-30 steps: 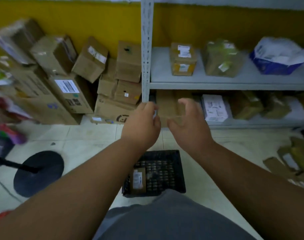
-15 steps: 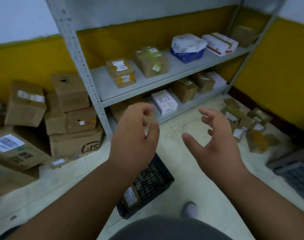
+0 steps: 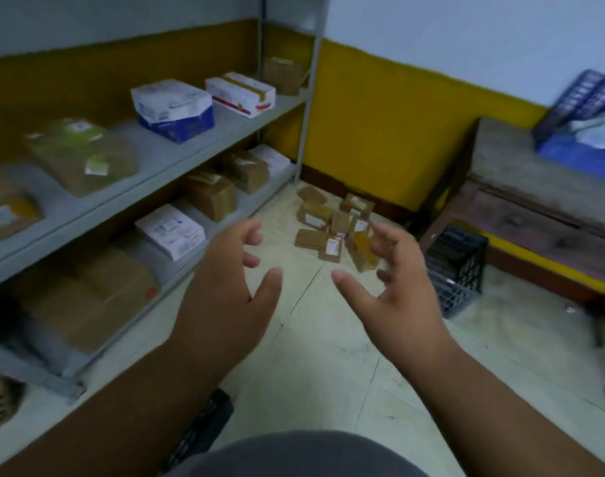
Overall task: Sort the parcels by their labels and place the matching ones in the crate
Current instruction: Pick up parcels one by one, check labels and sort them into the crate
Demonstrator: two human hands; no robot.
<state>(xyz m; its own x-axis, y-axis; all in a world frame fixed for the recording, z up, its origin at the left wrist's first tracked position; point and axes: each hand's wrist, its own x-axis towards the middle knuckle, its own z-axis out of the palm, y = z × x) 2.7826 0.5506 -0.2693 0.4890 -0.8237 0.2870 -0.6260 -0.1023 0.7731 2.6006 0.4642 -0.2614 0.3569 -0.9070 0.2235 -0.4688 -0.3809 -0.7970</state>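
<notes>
A: The view is swinging right now. A second ago the person was facing the stacked cartons and the shelf post, and now the far corner is coming into sight, with a heap of small parcels [image 3: 332, 228] lying on the floor at about twelve o'clock from the hands.

B: And the crate?

A: The black crate [image 3: 204, 430] that was sitting square in front of them is slipping down to six o'clock, only a corner of it peeking out beside the left forearm. A second dark crate [image 3: 457, 266] is standing at three o'clock, against the wooden table [image 3: 535, 187]. I'd say they're turning away from the drop-off and heading for the next parcels to check.

B: Anything in the hands?

A: Nothing. The left hand [image 3: 230, 287] is hanging in the air, thumb spread, fingers [image 3: 251, 232] loosely bent and released. The right hand [image 3: 395, 287] is matching it, thumb out, fingers [image 3: 387, 235] curved like a claw but closing on nothing. The yellowish parcel [image 3: 363, 249] seen between those fingers is lying on the floor beyond them, as far as I can judge, not being touched.

B: So both hands are free.

A: Both free, palms facing each other, ready to scoop. The shelf [image 3: 177, 160] at nine to eleven o'clock is carrying bigger boxes, but the hands are pointing past it toward the floor heap.
</notes>
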